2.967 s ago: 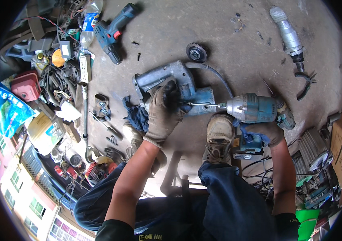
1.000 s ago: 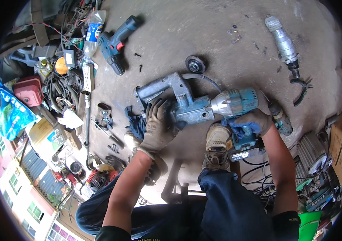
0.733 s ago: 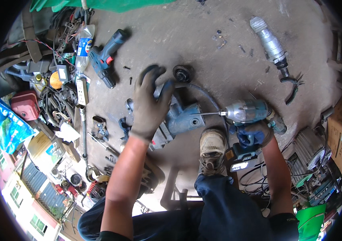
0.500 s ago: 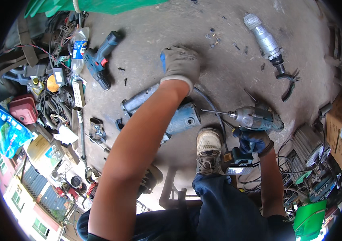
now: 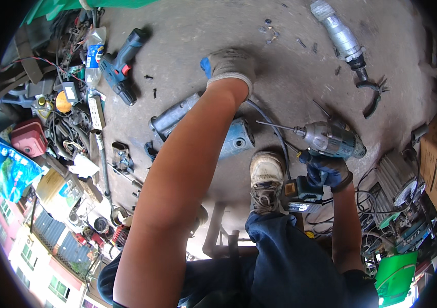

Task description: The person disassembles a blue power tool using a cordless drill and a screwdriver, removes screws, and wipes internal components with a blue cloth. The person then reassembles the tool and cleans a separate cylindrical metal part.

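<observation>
Over the floor (image 5: 187, 36), gloved L hand (image 5: 230, 66) is seen from the back; fingers hidden, can't tell if spread or pinching. L forearm (image 5: 177, 190) blocks midsection of blue-grey tool housing (image 5: 237, 138), on floor nr the shoe (image 5: 267, 174). R hand (image 5: 326, 172) wraps grip of cordless driver (image 5: 331, 140), long bit (image 5: 276, 125) pointing left. Green sheet (image 5: 64, 7), top L, cut off. Bottle (image 5: 95, 37) w/ blue label (image 5: 93, 56), print too small.
</observation>
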`<action>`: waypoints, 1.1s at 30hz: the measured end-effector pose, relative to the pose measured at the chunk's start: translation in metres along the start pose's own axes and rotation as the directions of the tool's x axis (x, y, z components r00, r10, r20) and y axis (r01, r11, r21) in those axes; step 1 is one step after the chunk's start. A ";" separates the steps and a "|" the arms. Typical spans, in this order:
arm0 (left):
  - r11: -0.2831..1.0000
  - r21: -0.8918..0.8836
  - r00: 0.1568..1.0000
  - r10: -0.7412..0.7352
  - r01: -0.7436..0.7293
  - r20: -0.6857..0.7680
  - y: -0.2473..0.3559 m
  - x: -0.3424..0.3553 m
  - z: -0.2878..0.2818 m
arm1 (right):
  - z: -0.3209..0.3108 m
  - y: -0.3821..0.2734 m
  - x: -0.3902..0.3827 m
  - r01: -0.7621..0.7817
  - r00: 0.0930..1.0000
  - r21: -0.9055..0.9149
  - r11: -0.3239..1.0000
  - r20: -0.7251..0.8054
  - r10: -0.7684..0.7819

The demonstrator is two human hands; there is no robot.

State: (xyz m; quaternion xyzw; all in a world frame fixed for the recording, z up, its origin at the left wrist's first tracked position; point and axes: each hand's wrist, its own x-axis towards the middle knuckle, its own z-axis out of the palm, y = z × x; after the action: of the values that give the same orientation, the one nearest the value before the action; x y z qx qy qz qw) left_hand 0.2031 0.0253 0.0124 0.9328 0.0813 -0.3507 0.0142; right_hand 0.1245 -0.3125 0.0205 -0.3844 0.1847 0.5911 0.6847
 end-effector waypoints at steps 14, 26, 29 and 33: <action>0.953 -0.176 0.722 0.061 -0.248 -0.689 -0.075 -0.030 -0.021 | -0.005 0.004 0.000 0.032 0.999 0.031 0.999 0.033 -0.033; 0.297 -0.954 0.998 0.039 0.042 0.056 -0.068 -0.239 0.101 | 0.015 0.004 0.000 -0.134 0.988 -0.235 0.963 0.046 0.149; 0.239 -0.970 0.999 0.008 -0.040 -0.039 -0.053 -0.250 0.106 | 0.028 0.003 0.003 -0.171 0.975 -0.188 0.967 0.108 0.194; 0.183 -0.981 0.998 -0.009 -0.066 -0.069 -0.049 -0.256 0.116 | 0.036 -0.002 0.001 -0.189 0.966 -0.201 0.961 0.139 0.219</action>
State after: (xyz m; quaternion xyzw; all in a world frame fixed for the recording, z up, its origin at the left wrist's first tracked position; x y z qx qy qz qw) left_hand -0.0702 0.0278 0.0946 0.7196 0.2696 -0.1897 0.6112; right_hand 0.1193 -0.2851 0.0432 -0.3769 0.1119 0.7023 0.5934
